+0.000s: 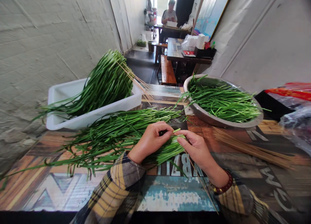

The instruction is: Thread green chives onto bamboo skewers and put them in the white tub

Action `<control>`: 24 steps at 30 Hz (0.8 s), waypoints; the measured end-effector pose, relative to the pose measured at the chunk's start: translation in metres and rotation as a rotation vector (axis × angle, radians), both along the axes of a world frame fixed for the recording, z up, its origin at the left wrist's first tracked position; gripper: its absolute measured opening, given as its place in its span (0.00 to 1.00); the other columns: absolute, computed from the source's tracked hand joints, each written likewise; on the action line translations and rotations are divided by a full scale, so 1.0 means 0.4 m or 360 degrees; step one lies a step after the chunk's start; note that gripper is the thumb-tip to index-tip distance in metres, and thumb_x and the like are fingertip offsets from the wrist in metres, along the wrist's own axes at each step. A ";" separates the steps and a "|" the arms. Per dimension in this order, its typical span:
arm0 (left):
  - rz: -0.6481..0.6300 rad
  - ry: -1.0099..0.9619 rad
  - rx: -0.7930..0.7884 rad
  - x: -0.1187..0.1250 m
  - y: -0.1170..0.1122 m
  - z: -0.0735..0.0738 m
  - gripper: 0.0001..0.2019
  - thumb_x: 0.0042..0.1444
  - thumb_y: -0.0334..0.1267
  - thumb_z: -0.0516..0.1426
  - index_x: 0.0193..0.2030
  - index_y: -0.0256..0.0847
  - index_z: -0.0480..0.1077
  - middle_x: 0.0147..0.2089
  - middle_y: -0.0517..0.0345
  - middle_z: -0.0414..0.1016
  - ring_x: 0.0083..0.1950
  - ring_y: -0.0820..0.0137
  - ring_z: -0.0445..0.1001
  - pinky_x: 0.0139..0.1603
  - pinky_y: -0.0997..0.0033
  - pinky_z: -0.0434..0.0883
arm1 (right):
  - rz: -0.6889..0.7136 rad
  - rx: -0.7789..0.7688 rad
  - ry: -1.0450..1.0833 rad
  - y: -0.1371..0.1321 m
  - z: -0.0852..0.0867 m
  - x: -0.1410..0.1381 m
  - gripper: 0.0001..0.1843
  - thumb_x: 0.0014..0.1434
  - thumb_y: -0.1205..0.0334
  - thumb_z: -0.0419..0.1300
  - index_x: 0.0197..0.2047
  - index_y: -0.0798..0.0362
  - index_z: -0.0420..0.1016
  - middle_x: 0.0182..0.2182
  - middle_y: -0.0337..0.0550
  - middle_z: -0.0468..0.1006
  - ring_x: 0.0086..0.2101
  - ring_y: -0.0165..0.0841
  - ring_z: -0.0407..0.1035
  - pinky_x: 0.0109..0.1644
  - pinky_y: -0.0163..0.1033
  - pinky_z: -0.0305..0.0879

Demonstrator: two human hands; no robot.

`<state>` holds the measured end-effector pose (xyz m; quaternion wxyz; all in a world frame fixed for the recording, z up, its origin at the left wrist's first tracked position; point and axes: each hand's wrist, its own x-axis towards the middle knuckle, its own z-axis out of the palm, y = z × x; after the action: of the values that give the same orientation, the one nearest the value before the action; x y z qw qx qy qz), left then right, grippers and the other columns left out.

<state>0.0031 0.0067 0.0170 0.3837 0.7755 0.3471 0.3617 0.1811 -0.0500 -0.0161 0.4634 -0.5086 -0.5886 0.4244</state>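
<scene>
- Narrow tiled room with a painted wooden table [60, 185] in the foreground; lettered, multicoloured top, worn blue patch at 6 o'clock.
- Left hand [152, 140]: centre of view, fingers curled down and pinched on the cut ends of a small chive bundle [167, 149]; closed around the stems.
- Right hand [194, 148]: just at 3 o'clock of the left, thumb and forefinger nipped together on a thin bamboo skewer [201, 182], point at the bundle's ends, shaft running down towards 5 o'clock under the wrist.
- Beaded bracelet [224, 186] on the right wrist; plaid sleeves on both forearms.
- Loose chives [109, 133]: broad heap flat on the table at 9 to 11 o'clock of the hands, tips trailing to the left edge.
- White plastic tub [58, 94] at 10 o'clock, holding skewered chives [107, 81] stacked aslant, stick ends jutting right.
- Metal basin [218, 120] at 2 o'clock, filled with more chives [223, 101].
- Spare skewers [252, 149]: loose sheaf flat on the table at 3 o'clock, just below the basin.
- Plastic bags [295, 120] at the far right edge.
- Background, 12 o'clock: wooden bench [167, 72], dark tables, one seated person [169, 13] at the far table.
</scene>
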 end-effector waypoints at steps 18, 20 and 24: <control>-0.0086 0.0064 -0.0030 0.009 -0.005 -0.009 0.08 0.57 0.30 0.55 0.29 0.36 0.74 0.30 0.57 0.74 0.34 0.72 0.72 0.37 0.74 0.66 | -0.0071 0.0081 -0.0001 0.001 -0.024 -0.008 0.15 0.59 0.58 0.60 0.49 0.50 0.66 0.35 0.41 0.76 0.34 0.32 0.72 0.39 0.36 0.66; -0.0114 0.0088 -0.0017 0.011 -0.005 -0.011 0.09 0.57 0.30 0.54 0.28 0.36 0.73 0.30 0.57 0.74 0.34 0.72 0.71 0.37 0.74 0.65 | -0.0096 0.0103 -0.0026 0.003 -0.028 -0.007 0.13 0.59 0.58 0.60 0.47 0.50 0.67 0.34 0.41 0.76 0.34 0.32 0.72 0.38 0.36 0.66; -0.0163 0.0116 0.0004 0.011 -0.005 -0.008 0.08 0.58 0.31 0.54 0.29 0.36 0.72 0.32 0.56 0.74 0.37 0.70 0.70 0.41 0.73 0.66 | -0.0128 0.0148 -0.0086 0.006 -0.028 -0.005 0.10 0.58 0.59 0.61 0.42 0.51 0.68 0.31 0.38 0.75 0.31 0.31 0.70 0.35 0.34 0.65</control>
<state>0.0076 0.0048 0.0136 0.3878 0.8054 0.3202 0.3137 0.1793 -0.0477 -0.0274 0.4870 -0.5210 -0.5991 0.3639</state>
